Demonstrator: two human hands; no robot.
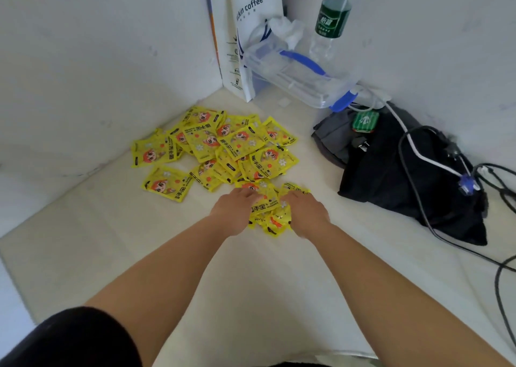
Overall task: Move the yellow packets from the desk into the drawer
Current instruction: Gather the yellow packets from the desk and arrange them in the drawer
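Observation:
Several yellow packets (pixel 220 146) with a cartoon face lie scattered in a heap on the pale desk (pixel 111 241), toward its back corner. A smaller bunch of yellow packets (pixel 269 213) sits nearer to me, gathered between both hands. My left hand (pixel 236 209) grips the bunch from the left, fingers curled over it. My right hand (pixel 305 213) grips it from the right. The bunch rests on the desk surface. No drawer is in view.
A white paper coffee bag (pixel 245 31) stands in the corner beside a clear plastic box (pixel 296 70) with blue clips and a clear bottle (pixel 332 17). A black bag (pixel 396 171) and cables (pixel 502 277) lie at the right. White partition walls enclose the desk.

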